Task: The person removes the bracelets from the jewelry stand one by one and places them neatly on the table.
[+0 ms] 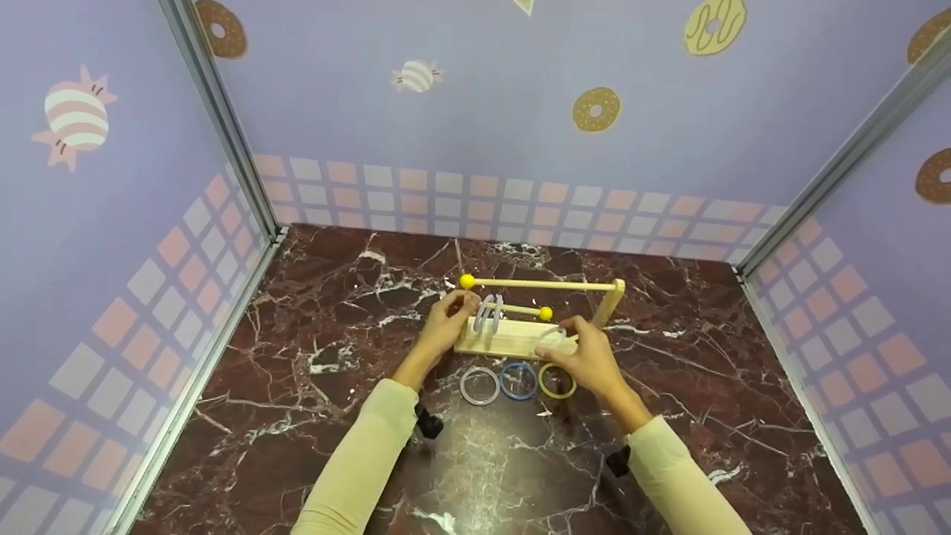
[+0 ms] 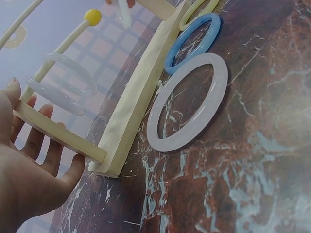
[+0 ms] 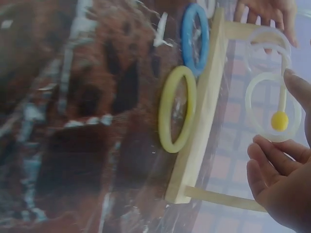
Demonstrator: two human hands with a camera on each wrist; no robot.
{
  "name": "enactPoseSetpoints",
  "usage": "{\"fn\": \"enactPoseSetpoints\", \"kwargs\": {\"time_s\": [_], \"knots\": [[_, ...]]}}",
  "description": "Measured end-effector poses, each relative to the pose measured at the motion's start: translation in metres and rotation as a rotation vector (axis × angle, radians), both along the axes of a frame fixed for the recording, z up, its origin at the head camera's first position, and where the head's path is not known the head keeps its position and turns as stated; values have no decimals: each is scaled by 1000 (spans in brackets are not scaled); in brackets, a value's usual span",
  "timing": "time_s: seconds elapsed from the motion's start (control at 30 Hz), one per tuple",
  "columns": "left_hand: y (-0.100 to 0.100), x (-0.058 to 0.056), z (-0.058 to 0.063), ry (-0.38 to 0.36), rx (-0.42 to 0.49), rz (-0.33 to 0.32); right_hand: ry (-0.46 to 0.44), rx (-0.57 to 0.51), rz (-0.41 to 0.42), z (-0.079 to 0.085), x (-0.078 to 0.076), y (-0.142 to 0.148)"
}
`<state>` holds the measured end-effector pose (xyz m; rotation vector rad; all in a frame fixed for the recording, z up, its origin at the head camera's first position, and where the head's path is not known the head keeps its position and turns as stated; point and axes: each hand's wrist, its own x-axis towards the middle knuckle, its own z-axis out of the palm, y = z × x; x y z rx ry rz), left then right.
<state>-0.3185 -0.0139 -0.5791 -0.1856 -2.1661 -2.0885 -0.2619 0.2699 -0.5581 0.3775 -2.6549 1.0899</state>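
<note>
A wooden bangle stand (image 1: 494, 347) has two rods, each tipped with a yellow ball (image 1: 546, 313). My left hand (image 1: 446, 323) grips the stand's left upright (image 2: 60, 133), thumb at the top and fingers behind it. Two pale translucent bangles (image 2: 58, 97) hang on the lower rod near that hand. With thumb and fingertips, my right hand (image 1: 591, 357) pinches another pale bangle (image 3: 250, 99) at the rod's free end. In the right wrist view the yellow ball shows inside this bangle's ring.
In front of the stand's base lie a whitish bangle (image 1: 466, 397), a blue bangle (image 1: 505, 388) and a yellow-green bangle (image 1: 544, 386) in a row on the dark marbled table (image 1: 334, 453). The longer upper rod (image 1: 542, 284) runs behind. Patterned panels (image 1: 505, 134) enclose the back and sides.
</note>
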Motion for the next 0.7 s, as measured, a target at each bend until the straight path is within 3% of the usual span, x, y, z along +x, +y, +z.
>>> {"fn": "enactPoseSetpoints", "kwargs": {"time_s": [0.23,0.43,0.7], "knots": [[-2,2,1,4,-6,-10,-81,-93,-3,-13,20,-6],[-6,2,0,5,1,-32,-118,-229,60,-17,37,-21],[-3,2,0,-1,5,-52,-51,-117,87,-27,53,-33]]}}
